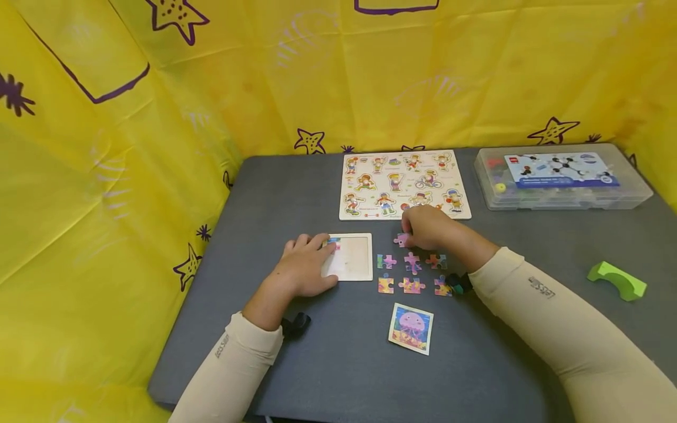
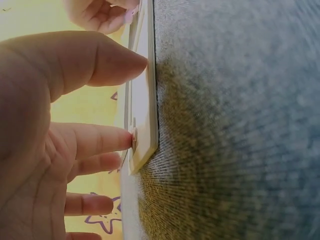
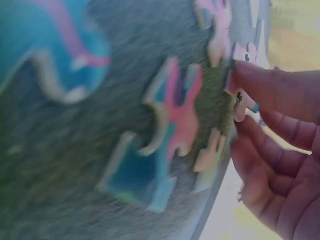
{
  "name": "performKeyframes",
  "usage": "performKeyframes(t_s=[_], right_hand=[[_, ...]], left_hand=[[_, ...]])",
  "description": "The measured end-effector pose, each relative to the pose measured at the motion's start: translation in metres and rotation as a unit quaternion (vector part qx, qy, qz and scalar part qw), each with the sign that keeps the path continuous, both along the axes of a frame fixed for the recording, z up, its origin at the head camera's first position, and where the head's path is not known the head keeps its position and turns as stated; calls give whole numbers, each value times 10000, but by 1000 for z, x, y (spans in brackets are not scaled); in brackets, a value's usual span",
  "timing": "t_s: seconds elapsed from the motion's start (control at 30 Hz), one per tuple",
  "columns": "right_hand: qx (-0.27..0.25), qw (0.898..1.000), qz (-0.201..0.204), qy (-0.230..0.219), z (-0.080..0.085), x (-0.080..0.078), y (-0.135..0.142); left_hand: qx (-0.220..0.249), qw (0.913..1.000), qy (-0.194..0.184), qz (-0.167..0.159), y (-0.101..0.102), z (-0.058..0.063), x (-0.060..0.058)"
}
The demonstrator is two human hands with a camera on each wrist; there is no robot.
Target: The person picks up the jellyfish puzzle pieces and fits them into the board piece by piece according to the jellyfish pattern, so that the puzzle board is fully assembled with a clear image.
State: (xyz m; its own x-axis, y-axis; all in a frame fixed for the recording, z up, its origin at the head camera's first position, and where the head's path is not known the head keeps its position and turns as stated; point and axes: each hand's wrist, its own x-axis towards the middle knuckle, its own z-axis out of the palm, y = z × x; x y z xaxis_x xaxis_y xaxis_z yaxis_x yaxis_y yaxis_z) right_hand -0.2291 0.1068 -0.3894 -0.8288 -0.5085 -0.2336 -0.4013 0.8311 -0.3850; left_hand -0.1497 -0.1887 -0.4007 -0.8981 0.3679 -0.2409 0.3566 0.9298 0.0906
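Observation:
My left hand point(image 1: 307, 265) rests at the left side of a shallow wooden puzzle tray point(image 1: 353, 278). Its fingers are spread; the thumb touches the near rim, and a fingertip point(image 2: 125, 139) presses a puzzle piece in the far left corner. My right hand point(image 1: 429, 228) pinches a pink jigsaw piece point(image 1: 400, 239) between thumb and fingers, beyond the loose pieces. Several other jigsaw pieces, among them a pink-and-blue one point(image 1: 412, 262) and a pink-and-yellow one point(image 1: 411, 285), lie in rows right of the tray. Nearer me is a jellyfish picture card point(image 1: 411, 328).
Behind the pieces lies a wooden board with sports figures point(image 1: 404, 183). A clear plastic case point(image 1: 563, 197) with a printed label stands at the back right. A green arch block point(image 1: 617, 280) sits on the right of the grey table point(image 1: 338, 370). Yellow cloth point(image 1: 423, 82) hangs behind and left.

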Motion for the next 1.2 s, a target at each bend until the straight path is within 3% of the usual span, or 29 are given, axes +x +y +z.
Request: performKeyframes(t_s=[0.27,0.53,0.77,1.2], right_hand=[[-956,9934,-250,-576,7,-5,-29],[-1512,9816,-228,-1142,-7,-12,-75],[-1177,9884,-229,-934,-9,-13,-98],[-399,9989,-246,-85,-12,-14,-106]], left_hand=[[56,10000,4,-75,1,1,0],[94,9999,-44,-45,0,-2,-1],[159,9998,18,-80,1,3,0],[-216,9998,16,-42,7,4,-1]])
